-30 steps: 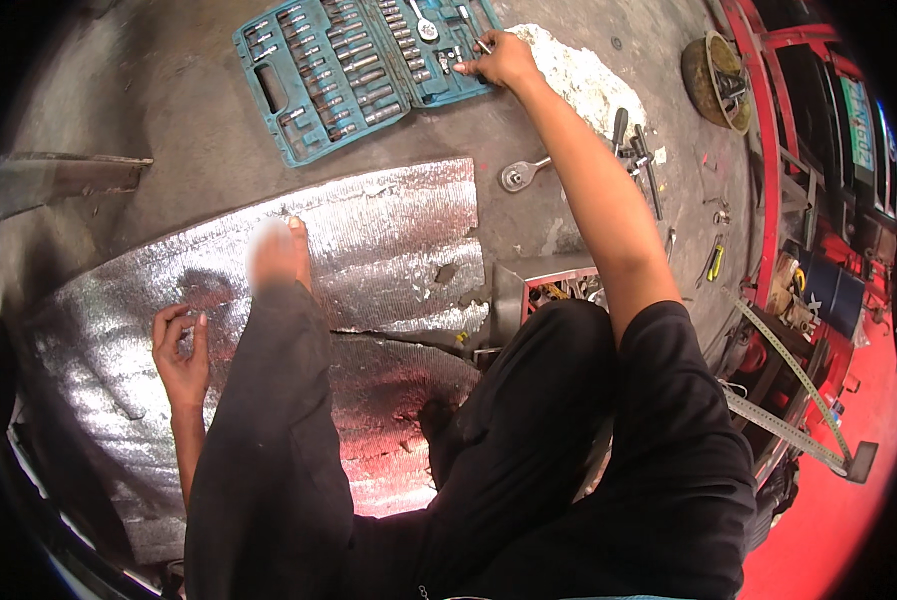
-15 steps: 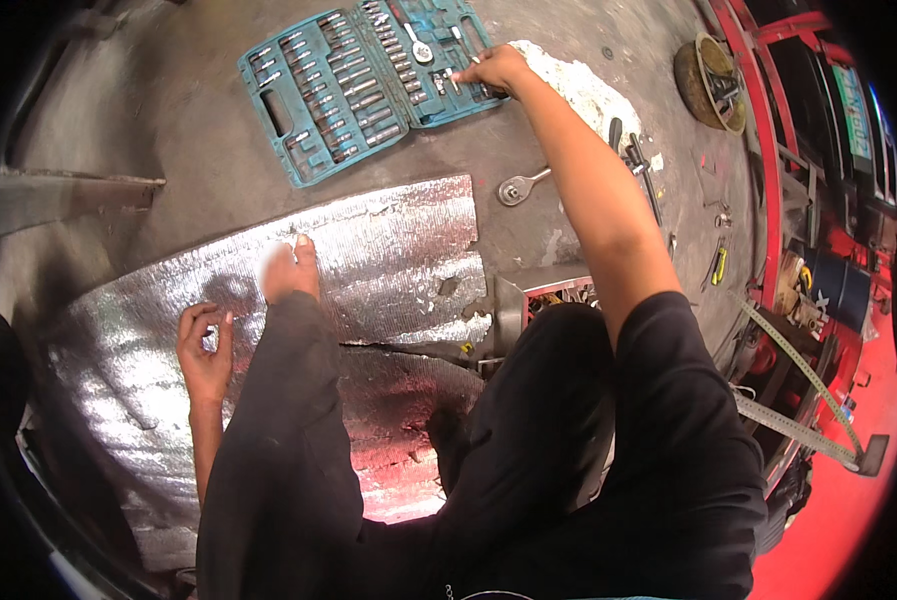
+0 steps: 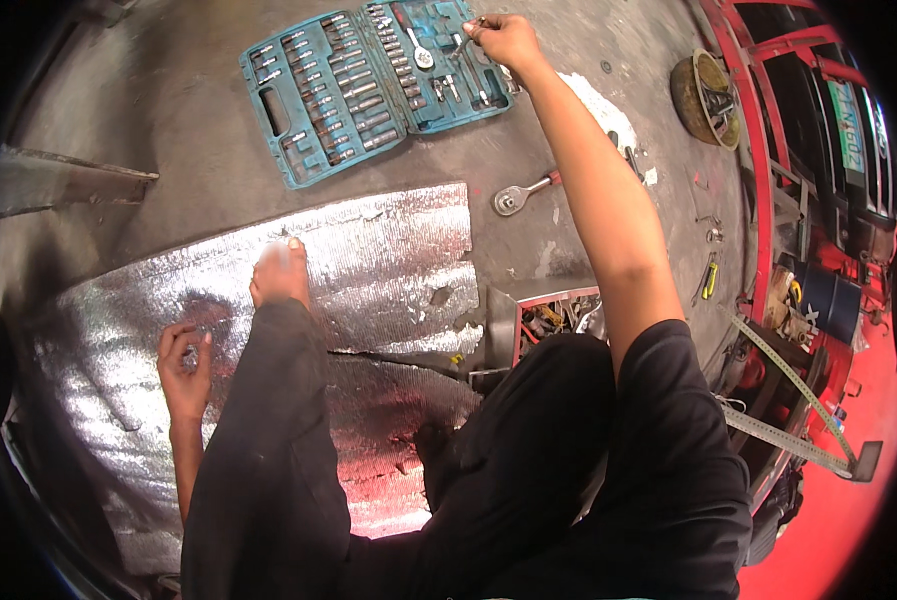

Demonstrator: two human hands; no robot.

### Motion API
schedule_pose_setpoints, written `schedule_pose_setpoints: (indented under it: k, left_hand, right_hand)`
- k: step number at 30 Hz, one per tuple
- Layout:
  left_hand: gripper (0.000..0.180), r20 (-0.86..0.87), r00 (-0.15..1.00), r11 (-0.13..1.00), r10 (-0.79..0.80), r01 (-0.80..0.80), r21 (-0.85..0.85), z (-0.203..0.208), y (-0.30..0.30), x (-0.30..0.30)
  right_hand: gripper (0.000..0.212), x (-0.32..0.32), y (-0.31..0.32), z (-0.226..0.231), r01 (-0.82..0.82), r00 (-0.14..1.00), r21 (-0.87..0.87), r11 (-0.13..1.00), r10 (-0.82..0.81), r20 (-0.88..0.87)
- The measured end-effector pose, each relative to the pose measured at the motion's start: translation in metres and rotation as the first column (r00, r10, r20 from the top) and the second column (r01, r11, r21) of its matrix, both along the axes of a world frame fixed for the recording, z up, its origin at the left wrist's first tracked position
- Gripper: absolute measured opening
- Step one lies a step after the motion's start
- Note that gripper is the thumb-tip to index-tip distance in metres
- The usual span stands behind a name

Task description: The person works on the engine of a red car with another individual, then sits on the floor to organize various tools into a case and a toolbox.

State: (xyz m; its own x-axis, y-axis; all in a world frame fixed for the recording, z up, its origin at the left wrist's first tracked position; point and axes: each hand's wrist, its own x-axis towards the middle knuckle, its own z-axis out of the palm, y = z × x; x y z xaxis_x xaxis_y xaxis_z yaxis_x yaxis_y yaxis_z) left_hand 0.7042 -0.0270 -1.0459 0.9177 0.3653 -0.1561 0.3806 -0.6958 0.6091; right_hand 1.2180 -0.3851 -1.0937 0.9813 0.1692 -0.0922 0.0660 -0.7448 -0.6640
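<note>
My right hand (image 3: 505, 40) reaches over the far right edge of a teal socket set case (image 3: 296, 168). Its thumb and fingers are pinched together; whatever small thing they hold cannot be made out. Rows of sockets fill the open case, and a ratchet (image 3: 422, 55) lies in its right half. My left hand (image 3: 183, 370) is raised beside my left knee, above a silver foil mat (image 3: 398, 250). Its fingers curl toward the thumb, and I cannot make out what, if anything, is between them. A second ratchet (image 3: 510, 200) with a red handle rests on the floor below my right forearm.
An open metal box (image 3: 503, 320) of tools stands by my right knee. Farther right are a round basin (image 3: 700, 105), a yellow-handled tool (image 3: 709, 280), a red metal frame (image 3: 765, 220) and a folding ruler (image 3: 788, 365). A metal beam (image 3: 63, 185) juts in at left.
My right hand has moved up and away from the case's inner compartments to its far right edge. My left hand has shifted slightly left and down, still curled.
</note>
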Motion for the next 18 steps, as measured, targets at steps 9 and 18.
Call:
schedule_pose_setpoints:
  k: [9,18]
  left_hand:
    - [0.011,-0.034,0.999,0.999,0.006,-0.007,-0.036,-0.003,-0.001,0.001]
    - [0.009,-0.034,0.999,1.0,-0.016,0.016,0.001,-0.003,-0.002,0.004]
  right_hand:
    - [0.018,-0.055,-0.024,-0.027,0.002,0.989,-0.037,0.999,0.004,0.147]
    - [0.028,-0.089,-0.025,-0.032,0.048,0.994,-0.244,0.969,-0.022,0.109]
